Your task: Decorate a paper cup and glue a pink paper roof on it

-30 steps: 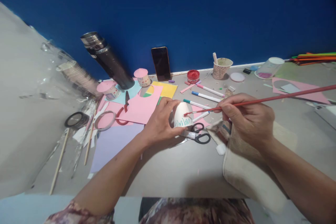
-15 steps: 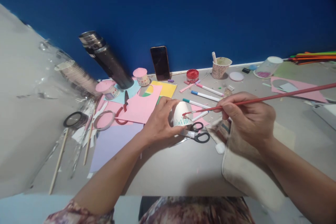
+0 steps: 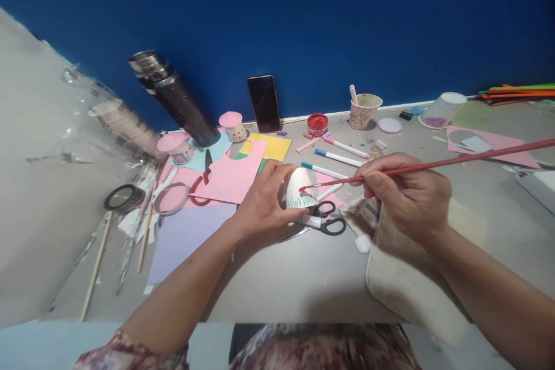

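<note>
My left hand (image 3: pixel 271 196) is wrapped round a white paper cup (image 3: pixel 298 185), lying tilted with its side facing up. Green grass-like strokes run along the cup's lower part. Between the thumb and fingers of my right hand (image 3: pixel 401 193) is a long red paintbrush (image 3: pixel 459 160). Its red-tipped bristles meet the cup's white side, near a small red mark. Black-handled scissors (image 3: pixel 333 226) lie just under the cup, their blades partly hidden. A beige cloth (image 3: pixel 403 277) lies below my right wrist.
An open pot of red paint (image 3: pixel 318 125) stands near the wall, beside a patterned paper cup (image 3: pixel 365 113) holding a marker. Several markers (image 3: pixel 340 159) lie beyond the hands. A dark flask (image 3: pixel 177 98), a phone (image 3: pixel 264 104), pink paper (image 3: pixel 236 173) and a tape roll (image 3: pixel 171 199) are at left.
The brush tip has shifted slightly left on the cup, and my right hand has moved a little left with it. My left hand keeps its hold on the cup.
</note>
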Tool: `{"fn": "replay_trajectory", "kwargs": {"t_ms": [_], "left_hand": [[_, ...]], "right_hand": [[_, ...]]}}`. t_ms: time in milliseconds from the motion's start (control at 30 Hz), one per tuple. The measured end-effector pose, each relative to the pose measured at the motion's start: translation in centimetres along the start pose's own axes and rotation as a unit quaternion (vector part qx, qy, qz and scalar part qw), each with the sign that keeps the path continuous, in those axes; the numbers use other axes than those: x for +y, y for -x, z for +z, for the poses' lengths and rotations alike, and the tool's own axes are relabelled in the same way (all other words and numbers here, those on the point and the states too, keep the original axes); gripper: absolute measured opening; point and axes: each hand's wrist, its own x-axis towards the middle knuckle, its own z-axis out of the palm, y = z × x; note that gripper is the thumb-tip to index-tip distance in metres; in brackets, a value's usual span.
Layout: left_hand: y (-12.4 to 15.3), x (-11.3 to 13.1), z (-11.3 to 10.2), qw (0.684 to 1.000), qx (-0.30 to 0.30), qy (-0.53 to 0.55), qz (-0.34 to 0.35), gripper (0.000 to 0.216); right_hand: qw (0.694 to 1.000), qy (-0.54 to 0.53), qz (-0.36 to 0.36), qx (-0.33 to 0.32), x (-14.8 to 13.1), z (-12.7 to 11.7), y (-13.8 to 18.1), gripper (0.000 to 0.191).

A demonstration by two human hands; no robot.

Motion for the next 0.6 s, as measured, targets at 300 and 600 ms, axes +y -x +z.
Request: {"fn": "replay_trajectory", "kwargs": {"t_ms": [300,600], "left_hand": [[0.0,0.1,-0.1,1.000,0.006,0.006,0.001,0.073],[0.0,-0.1,-0.4,0.999,0.035,0.025,0.013,0.070]], "right_hand": [[1.000,0.009,-0.011,0.018,0.6,-0.4,0.0,0.018],[0.998,-0.041,-0.023,0.031,0.9,-1.2,0.0,0.009]]}}
